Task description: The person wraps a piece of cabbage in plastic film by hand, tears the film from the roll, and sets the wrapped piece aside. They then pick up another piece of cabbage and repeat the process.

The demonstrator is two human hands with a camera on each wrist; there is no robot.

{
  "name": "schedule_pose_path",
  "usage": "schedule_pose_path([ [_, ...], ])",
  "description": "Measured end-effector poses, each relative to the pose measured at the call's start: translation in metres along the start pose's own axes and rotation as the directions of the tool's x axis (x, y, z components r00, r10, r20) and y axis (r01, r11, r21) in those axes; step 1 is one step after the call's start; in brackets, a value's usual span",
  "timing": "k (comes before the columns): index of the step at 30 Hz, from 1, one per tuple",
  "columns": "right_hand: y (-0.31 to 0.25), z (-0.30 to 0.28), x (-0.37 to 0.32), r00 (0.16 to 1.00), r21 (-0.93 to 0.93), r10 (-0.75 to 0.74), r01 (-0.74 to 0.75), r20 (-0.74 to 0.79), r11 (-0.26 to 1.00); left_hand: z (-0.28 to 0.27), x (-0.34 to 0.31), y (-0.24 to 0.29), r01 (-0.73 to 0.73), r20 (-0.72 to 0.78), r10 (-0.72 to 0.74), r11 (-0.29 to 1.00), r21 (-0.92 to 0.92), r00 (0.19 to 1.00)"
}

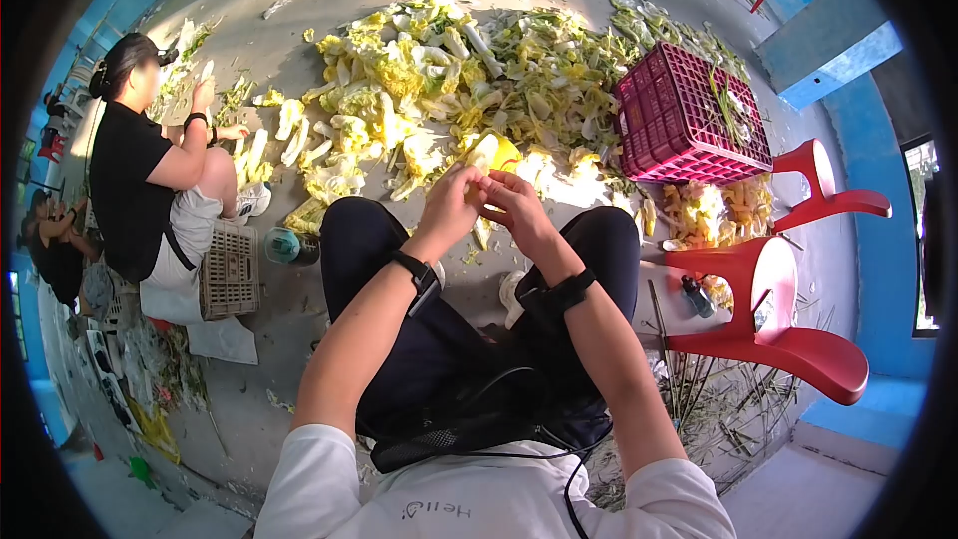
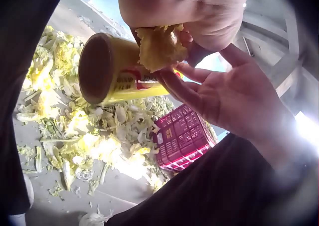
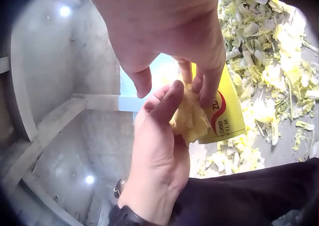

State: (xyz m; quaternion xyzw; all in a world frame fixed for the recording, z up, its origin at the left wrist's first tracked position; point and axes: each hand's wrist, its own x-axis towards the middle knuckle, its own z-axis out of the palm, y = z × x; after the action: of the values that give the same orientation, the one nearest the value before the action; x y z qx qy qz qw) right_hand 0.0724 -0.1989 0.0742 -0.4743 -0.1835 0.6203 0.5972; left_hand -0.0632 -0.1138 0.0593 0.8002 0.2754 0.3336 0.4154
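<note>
My left hand (image 1: 451,208) holds a crumpled yellow cabbage leaf (image 3: 190,119), its thumb pressed against it in the right wrist view. My right hand (image 1: 516,205) is beside it over my knees, bent fingertips right at the leaf while its thumb (image 3: 143,83) stays apart. Just past both hands is a yellow tube (image 2: 127,86) printed with "FOOD FILM", its round brown end facing left in the left wrist view. The fingers overlap this tube, hiding part of it.
A long heap of cabbage leaves (image 1: 399,70) spreads over the floor ahead. A magenta crate (image 1: 689,115) stands at its right end, with red chairs (image 1: 778,299) nearer me. To the left, another person (image 1: 140,160) sits by a beige crate (image 1: 230,269) and a jar (image 1: 282,246).
</note>
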Motion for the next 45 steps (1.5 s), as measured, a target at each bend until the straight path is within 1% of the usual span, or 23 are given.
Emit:
schedule_pose_path([
  [1,0.004,-0.001,0.001,0.999,-0.011,-0.022,0.021,-0.04,1.0,-0.001,0.0,0.005,-0.001,0.042,0.0,1.0,0.017,0.999],
  [3,0.016,-0.001,0.005,0.991,-0.035,-0.064,0.061,-0.119,0.998,0.003,0.0,0.004,-0.058,0.049,0.053,0.992,0.115,0.997],
  [4,0.018,-0.003,0.005,0.991,-0.029,-0.07,0.067,-0.117,0.997,0.006,0.0,0.004,-0.087,0.056,0.079,0.983,0.162,0.995],
  [7,0.023,-0.006,0.003,0.99,-0.005,-0.089,0.089,-0.112,0.996,0.007,-0.001,0.01,-0.016,0.09,-0.001,0.982,0.19,0.996],
  [10,0.024,-0.006,0.004,0.987,0.01,-0.112,0.114,-0.116,0.993,0.008,0.0,0.01,0.014,0.102,-0.03,0.988,0.155,0.994],
  [13,0.023,-0.006,0.005,0.981,0.013,-0.132,0.135,-0.143,0.991,0.01,0.002,0.014,-0.04,0.033,0.035,0.986,0.164,0.999],
  [15,0.023,-0.006,0.006,0.975,0.031,-0.157,0.164,-0.154,0.986,0.012,0.002,0.01,-0.033,0.047,0.027,0.992,0.124,0.999],
  [17,0.021,-0.007,0.004,0.971,0.007,-0.161,0.165,-0.178,0.986,0.016,-0.001,0.003,-0.026,0.077,0.021,0.998,0.062,0.997],
  [20,0.025,-0.011,0.009,0.974,-0.025,-0.15,0.148,-0.17,0.989,0.022,-0.007,0.008,-0.01,0.073,0.0,0.992,0.128,0.997],
  [22,0.029,-0.013,0.013,0.976,-0.075,-0.152,0.142,-0.153,0.987,0.021,-0.008,0.006,-0.011,0.103,0.0,0.995,0.101,0.995],
  [26,0.026,-0.013,0.015,0.976,-0.022,-0.15,0.148,-0.157,0.989,0.017,-0.006,0.004,-0.044,0.108,0.038,0.997,0.057,0.993],
  [29,0.027,-0.013,0.014,0.973,-0.013,-0.177,0.177,-0.148,0.984,0.014,-0.006,0.009,-0.04,0.127,0.03,0.996,0.083,0.991],
  [32,0.028,-0.014,0.014,0.972,0.008,-0.176,0.18,-0.156,0.984,0.015,-0.007,0.0,-0.132,0.139,0.11,0.978,0.16,0.984],
  [34,0.027,-0.015,0.015,0.974,0.009,-0.156,0.159,-0.166,0.987,0.014,-0.008,-0.001,-0.14,0.156,0.113,0.974,0.177,0.981],
  [38,0.031,-0.019,0.018,0.965,-0.041,-0.164,0.159,-0.206,0.986,0.01,-0.006,0.004,-0.159,0.181,0.126,0.972,0.176,0.975],
  [40,0.033,-0.019,0.021,0.956,-0.057,-0.181,0.173,-0.23,0.983,0.009,-0.005,0.005,-0.15,0.201,0.119,0.978,0.147,0.972],
  [43,0.031,-0.02,0.019,0.951,-0.123,-0.212,0.188,-0.226,0.975,0.011,-0.007,0.003,-0.138,0.206,0.111,0.983,0.122,0.972],
  [45,0.032,-0.018,0.019,0.925,-0.236,-0.261,0.197,-0.277,0.952,0.013,-0.009,0.0,-0.125,0.2,0.104,0.987,0.097,0.974],
])
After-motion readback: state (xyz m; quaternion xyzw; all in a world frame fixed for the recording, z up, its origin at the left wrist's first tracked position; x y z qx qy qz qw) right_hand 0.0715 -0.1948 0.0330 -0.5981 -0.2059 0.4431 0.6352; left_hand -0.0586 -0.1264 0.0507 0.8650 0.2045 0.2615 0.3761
